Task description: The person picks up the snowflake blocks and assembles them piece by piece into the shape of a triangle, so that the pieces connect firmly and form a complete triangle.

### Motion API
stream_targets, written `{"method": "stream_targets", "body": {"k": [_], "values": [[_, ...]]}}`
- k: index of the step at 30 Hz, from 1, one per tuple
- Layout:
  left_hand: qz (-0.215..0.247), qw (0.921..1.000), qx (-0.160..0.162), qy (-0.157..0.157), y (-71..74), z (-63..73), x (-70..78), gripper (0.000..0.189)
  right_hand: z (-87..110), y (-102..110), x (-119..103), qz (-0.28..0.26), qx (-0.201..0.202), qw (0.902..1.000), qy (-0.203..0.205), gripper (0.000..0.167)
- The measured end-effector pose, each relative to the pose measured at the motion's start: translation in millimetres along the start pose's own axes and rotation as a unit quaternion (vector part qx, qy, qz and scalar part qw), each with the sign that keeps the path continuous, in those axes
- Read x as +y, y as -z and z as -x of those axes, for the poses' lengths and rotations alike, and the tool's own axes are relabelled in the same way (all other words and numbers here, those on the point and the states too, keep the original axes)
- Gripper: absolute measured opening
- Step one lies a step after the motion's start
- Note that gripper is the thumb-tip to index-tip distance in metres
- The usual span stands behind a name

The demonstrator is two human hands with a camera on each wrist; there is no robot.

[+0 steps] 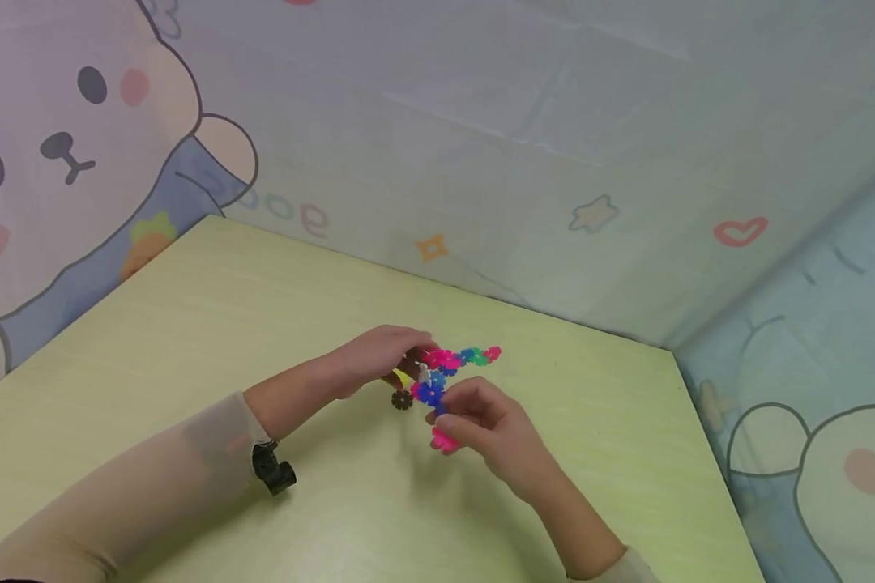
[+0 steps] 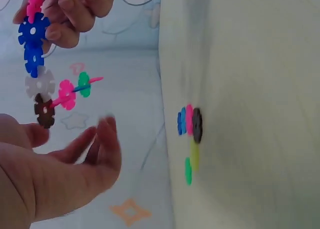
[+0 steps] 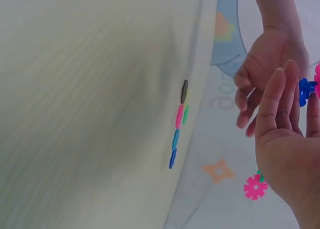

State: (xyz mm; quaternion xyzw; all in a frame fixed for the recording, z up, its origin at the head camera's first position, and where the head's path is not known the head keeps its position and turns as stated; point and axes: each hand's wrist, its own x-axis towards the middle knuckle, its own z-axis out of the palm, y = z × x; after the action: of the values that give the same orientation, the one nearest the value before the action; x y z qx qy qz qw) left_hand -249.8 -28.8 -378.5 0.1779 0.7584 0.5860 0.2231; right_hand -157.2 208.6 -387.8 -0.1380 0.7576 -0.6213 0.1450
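Flower-shaped plastic discs are joined into a chain above the table. My right hand (image 1: 499,437) pinches the near end, where a pink disc (image 1: 445,440) meets dark blue discs (image 2: 33,31). Farther along come a white disc (image 2: 40,84) and a brown disc (image 2: 45,110). From there a branch of pink, blue and green discs (image 2: 84,84) sticks out sideways. My left hand (image 1: 379,356) is beside the brown disc, thumb right at its edge, the other fingers apart from it and loosely bent.
On the table (image 1: 321,518) below the hands lies a separate group of discs: brown (image 3: 184,92), pink (image 3: 179,116), green (image 3: 185,114), yellow (image 2: 195,155) and blue (image 3: 173,158). A cartoon-printed cloth (image 1: 481,162) stands behind the table. A black device (image 1: 273,470) is strapped at the left wrist.
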Motion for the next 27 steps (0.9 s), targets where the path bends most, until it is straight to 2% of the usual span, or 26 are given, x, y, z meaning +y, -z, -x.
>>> {"method": "stream_targets", "body": {"k": [2,3,5,7,9,11,12,14,16,17,18,20,22,25,27], "values": [[-0.043,0.9979,0.016,-0.045,4.4,5.3,1.2,0.042,0.3,1,-2,-0.001,0.004,1.0000,-0.007,0.026],[-0.071,0.9941,0.022,-0.079,6.4,8.2,1.8,0.039,0.6,2,-4,-0.001,0.006,0.9999,-0.010,0.026],[-0.126,0.9799,0.015,-0.154,9.8,14.2,3.8,0.036,1.0,4,-5,-0.003,0.008,0.9999,-0.014,0.027],[-0.188,0.9538,-0.007,-0.234,10.8,17.0,4.1,0.035,1.7,6,-6,-0.009,0.008,0.9999,-0.012,0.028],[-0.240,0.9205,-0.028,-0.307,9.3,18.1,3.3,0.034,2.4,8,-6,-0.018,0.008,0.9997,-0.012,0.026],[-0.275,0.8896,-0.028,-0.364,5.8,17.6,1.2,0.028,2.5,9,-6,-0.033,0.007,0.9994,-0.010,0.023],[-0.287,0.8758,-0.017,-0.388,3.8,17.0,-0.7,0.025,2.3,9,-6,-0.041,0.005,0.9991,-0.010,0.021],[-0.292,0.8573,0.009,-0.424,0.0,16.3,-3.8,0.019,1.7,8,-6,-0.055,0.003,0.9984,-0.014,0.018],[-0.287,0.8441,0.032,-0.452,-2.8,15.3,-6.9,0.017,0.9,7,-7,-0.064,0.006,0.9977,-0.023,0.019],[-0.279,0.8428,0.040,-0.459,-4.0,15.3,-8.0,0.015,0.5,6,-8,-0.064,0.009,0.9975,-0.028,0.021],[-0.266,0.8453,0.043,-0.461,-5.3,15.6,-8.7,0.014,0.5,6,-9,-0.062,0.014,0.9974,-0.034,0.026],[-0.236,0.8619,0.043,-0.446,-7.7,16.5,-9.9,0.013,0.8,6,-12,-0.060,0.031,0.9968,-0.043,0.036],[-0.198,0.8925,0.041,-0.403,-10.2,18.3,-10.6,0.012,1.7,7,-16,-0.058,0.057,0.9957,-0.044,0.048],[-0.133,0.9404,0.040,-0.310,-12.8,20.7,-11.8,0.011,3.7,8,-21,-0.050,0.107,0.9929,-0.016,0.050],[-0.092,0.9631,0.039,-0.250,-13.8,21.5,-11.6,0.010,4.6,8,-24,-0.021,0.140,0.9899,0.010,0.043]]}}
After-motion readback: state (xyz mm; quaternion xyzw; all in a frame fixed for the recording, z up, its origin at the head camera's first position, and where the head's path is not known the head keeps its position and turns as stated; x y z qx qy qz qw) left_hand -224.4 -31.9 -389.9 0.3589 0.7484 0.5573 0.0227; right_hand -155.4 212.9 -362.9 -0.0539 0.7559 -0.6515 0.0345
